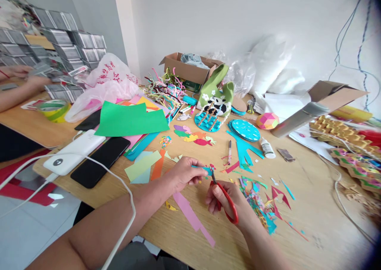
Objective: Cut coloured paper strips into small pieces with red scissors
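Observation:
Between the fingers of my left hand is a narrow blue paper strip, its free end pointing right. My right hand is closed around red-handled scissors, whose blades meet the strip's right end. A pink paper strip lies on the wooden table below my hands. Above them rest several colourful paper fish and a pen. Paper scraps are heaped right of my right hand. Blue paper with cut-out strips lies farther back.
Green paper sheets, a black phone and a white power bank lie left, a white cable looping over my left forearm. A small white bottle and a grey tumbler are right. At far left, another person's hands handle packets.

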A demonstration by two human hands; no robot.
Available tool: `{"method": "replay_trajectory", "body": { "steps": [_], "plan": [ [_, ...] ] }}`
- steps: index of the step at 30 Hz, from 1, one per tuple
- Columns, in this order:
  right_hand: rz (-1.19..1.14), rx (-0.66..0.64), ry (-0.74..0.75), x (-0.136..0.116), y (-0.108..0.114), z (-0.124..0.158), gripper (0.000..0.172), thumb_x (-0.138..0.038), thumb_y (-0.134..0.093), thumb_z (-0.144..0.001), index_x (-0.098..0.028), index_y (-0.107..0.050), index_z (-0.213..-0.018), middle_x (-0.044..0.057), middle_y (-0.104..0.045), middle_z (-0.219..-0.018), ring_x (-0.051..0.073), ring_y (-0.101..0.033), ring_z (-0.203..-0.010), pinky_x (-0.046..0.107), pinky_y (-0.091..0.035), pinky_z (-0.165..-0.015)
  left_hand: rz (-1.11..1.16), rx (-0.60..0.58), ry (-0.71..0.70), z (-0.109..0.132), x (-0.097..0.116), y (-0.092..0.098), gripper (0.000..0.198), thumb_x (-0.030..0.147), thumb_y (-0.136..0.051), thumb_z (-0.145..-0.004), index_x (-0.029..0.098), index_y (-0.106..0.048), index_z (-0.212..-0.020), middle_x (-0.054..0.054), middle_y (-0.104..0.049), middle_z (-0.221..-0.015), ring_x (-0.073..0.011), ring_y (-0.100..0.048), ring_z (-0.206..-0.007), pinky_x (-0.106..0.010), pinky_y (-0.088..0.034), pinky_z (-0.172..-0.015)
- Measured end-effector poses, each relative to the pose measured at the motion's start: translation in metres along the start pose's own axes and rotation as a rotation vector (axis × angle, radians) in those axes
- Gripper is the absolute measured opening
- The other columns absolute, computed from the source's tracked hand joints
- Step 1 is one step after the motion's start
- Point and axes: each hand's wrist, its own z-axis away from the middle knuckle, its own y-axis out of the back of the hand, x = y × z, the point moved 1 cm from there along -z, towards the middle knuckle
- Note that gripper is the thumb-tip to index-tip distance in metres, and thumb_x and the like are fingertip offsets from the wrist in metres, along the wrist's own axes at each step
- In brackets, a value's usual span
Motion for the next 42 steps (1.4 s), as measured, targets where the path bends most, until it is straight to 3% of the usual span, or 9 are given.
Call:
{"method": "replay_trajectory", "body": {
  "steps": [16,21,25,32,42],
  "plan": [
    [-0.002,0.005,-0.037,0.0076,0.0011,-0.0021,0.052,-0.064,-0.051,-0.076,-0.014,-0.055,-0.062,0.002,-0.058,-0.046,0.012,-0.057,-0.038,0.019,-0.043,-0.037,0.058,-0.012,0.010,-0.0008,-0.0010,0.0008,0.024,0.028,-0.070,-0.055,0.014,-0.057,-0.069,0.004,-0.051,-0.049,-0.0044,-0.040,-0.039,-0.019,-0.020,-0.038],
    [-0.003,0.025,-0.038,0.0040,0.0003,-0.0016,0.053,-0.065,-0.052,-0.073,-0.014,-0.054,-0.060,0.003,-0.058,-0.047,0.012,-0.057,-0.038,0.020,-0.043,-0.036,0.155,-0.137,0.045,-0.0025,-0.0027,0.0019,0.028,0.032,-0.072,-0.055,0.015,-0.049,-0.056,0.004,-0.047,-0.047,-0.0032,-0.036,-0.038,-0.020,-0.014,-0.038],
    [-0.001,0.032,-0.035,0.0031,0.0000,-0.0012,0.053,-0.066,-0.052,-0.073,-0.014,-0.054,-0.061,0.002,-0.058,-0.047,0.012,-0.057,-0.038,0.020,-0.043,-0.036,0.170,-0.178,0.053,-0.0028,-0.0044,0.0009,0.027,0.028,-0.072,-0.054,0.015,-0.049,-0.057,0.005,-0.044,-0.044,-0.0035,-0.034,-0.038,-0.021,-0.012,-0.038],
    [0.002,0.011,-0.047,0.0056,-0.0004,-0.0009,0.053,-0.066,-0.053,-0.072,-0.015,-0.054,-0.061,0.002,-0.058,-0.048,0.012,-0.058,-0.039,0.020,-0.043,-0.037,0.103,-0.021,-0.013,-0.0019,-0.0055,-0.0011,0.026,0.029,-0.071,-0.053,0.015,-0.050,-0.058,0.005,-0.047,-0.048,-0.0040,-0.038,-0.040,-0.019,-0.017,-0.036],
    [0.010,-0.007,-0.046,0.0077,-0.0004,-0.0018,0.052,-0.065,-0.053,-0.074,-0.014,-0.054,-0.062,0.002,-0.058,-0.049,0.011,-0.056,-0.039,0.019,-0.042,-0.037,0.050,0.005,-0.043,0.0011,-0.0028,-0.0023,0.022,0.028,-0.068,-0.055,0.015,-0.051,-0.059,0.004,-0.048,-0.049,-0.0050,-0.041,-0.041,-0.019,-0.021,-0.037]
  ]
}}
